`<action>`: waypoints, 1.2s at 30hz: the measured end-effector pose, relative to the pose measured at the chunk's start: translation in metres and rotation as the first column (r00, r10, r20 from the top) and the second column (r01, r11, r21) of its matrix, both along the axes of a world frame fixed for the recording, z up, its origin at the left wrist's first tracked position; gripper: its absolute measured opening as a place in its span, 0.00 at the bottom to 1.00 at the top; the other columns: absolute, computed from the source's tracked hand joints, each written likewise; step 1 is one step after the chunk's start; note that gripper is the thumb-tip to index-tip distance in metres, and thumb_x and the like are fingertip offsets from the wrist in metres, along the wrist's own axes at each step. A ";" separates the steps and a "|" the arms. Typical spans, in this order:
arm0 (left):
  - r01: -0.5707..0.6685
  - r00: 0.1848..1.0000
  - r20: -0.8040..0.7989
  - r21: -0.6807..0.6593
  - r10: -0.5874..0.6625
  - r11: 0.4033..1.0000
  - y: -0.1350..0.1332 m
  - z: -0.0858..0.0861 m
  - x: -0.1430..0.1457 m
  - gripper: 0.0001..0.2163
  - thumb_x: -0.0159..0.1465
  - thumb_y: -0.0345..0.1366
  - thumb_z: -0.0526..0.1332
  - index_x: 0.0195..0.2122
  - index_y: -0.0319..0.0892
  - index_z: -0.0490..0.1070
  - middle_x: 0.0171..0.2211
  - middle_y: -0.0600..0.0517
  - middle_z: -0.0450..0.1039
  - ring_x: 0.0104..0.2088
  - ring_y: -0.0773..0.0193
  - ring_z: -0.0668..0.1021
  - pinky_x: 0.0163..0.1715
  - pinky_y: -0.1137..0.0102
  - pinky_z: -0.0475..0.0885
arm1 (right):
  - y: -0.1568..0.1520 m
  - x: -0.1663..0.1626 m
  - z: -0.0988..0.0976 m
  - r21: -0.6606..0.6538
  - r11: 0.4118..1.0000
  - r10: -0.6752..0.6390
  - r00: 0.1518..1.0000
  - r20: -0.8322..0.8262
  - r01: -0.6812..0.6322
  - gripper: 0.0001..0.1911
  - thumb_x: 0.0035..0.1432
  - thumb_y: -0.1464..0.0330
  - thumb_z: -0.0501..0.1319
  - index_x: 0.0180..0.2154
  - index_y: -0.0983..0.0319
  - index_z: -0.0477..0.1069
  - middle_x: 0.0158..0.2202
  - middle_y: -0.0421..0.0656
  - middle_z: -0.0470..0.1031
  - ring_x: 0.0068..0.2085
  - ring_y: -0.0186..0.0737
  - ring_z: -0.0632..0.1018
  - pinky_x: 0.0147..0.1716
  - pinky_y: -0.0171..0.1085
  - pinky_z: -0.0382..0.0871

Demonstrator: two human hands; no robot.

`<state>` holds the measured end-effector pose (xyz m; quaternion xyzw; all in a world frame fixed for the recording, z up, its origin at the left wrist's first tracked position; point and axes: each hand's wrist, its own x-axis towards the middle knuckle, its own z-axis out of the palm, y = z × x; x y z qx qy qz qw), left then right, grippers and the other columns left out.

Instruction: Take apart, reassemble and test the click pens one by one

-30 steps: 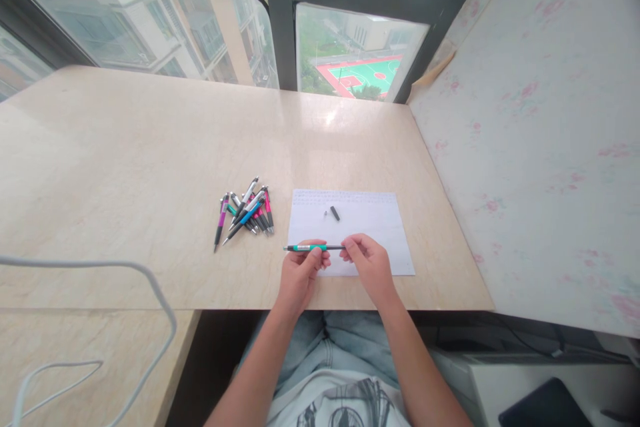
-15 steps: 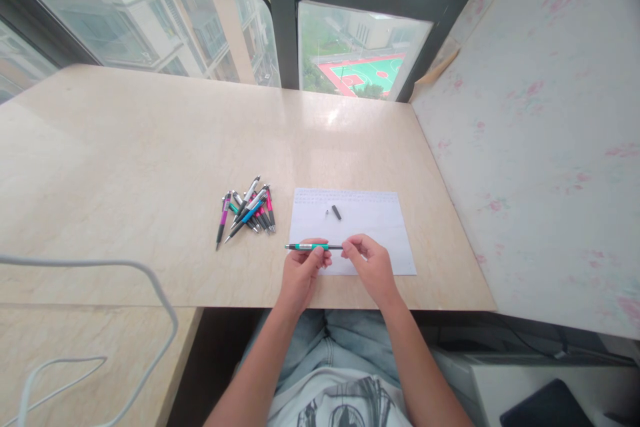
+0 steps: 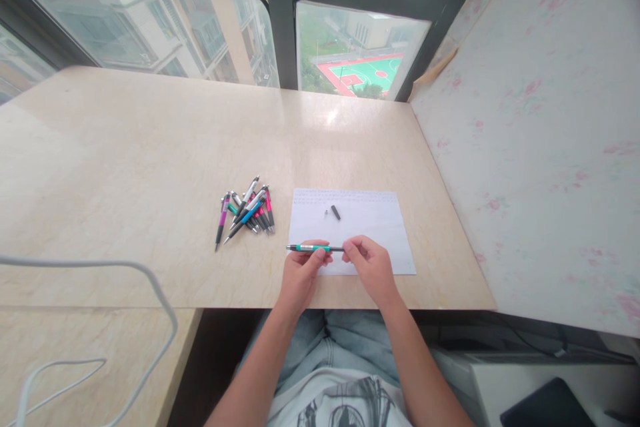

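Observation:
A teal pen (image 3: 313,248) is held level over the near edge of a white sheet of paper (image 3: 380,227). My left hand (image 3: 300,277) pinches its barrel. My right hand (image 3: 373,268) pinches the pen's right end with closed fingers. On the paper, just beyond my hands, lie a small black pen part (image 3: 335,212) and a tiny metal piece (image 3: 326,213). A pile of several pens (image 3: 247,210) in pink, blue, teal and white lies on the table to the left of the paper.
The beige marble table (image 3: 150,147) runs to a window at the back. A floral wall (image 3: 540,133) bounds it on the right. A white cable (image 3: 150,287) loops over the near left corner. My lap is below the table's front edge.

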<state>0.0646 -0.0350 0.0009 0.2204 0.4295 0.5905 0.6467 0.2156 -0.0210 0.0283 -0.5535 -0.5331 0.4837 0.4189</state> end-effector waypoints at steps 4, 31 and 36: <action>0.004 1.000 -0.031 0.004 -0.004 1.000 0.000 -0.001 0.000 0.11 0.54 0.38 0.71 0.36 0.39 0.79 0.28 0.49 0.79 0.29 0.66 0.78 0.35 0.71 0.72 | 0.001 0.002 0.001 0.082 0.995 -0.052 0.998 0.018 0.051 0.08 0.58 0.61 0.63 0.34 0.60 0.74 0.32 0.43 0.78 0.36 0.42 0.79 0.37 0.40 0.73; -0.036 0.998 0.044 -0.020 0.037 0.999 0.001 0.002 0.001 0.10 0.54 0.37 0.72 0.35 0.39 0.80 0.28 0.49 0.78 0.29 0.67 0.77 0.35 0.72 0.72 | -0.002 0.003 0.001 0.110 0.992 -0.054 0.998 -0.015 0.056 0.08 0.59 0.62 0.62 0.37 0.59 0.74 0.37 0.45 0.78 0.40 0.43 0.79 0.39 0.41 0.75; -0.040 0.998 0.045 -0.021 0.041 0.999 0.001 0.003 0.002 0.10 0.54 0.37 0.72 0.35 0.39 0.79 0.28 0.49 0.79 0.29 0.67 0.77 0.34 0.72 0.72 | -0.002 0.004 0.000 0.165 0.986 -0.023 1.000 -0.009 0.024 0.13 0.57 0.65 0.63 0.45 0.58 0.72 0.43 0.46 0.77 0.45 0.43 0.77 0.39 0.39 0.75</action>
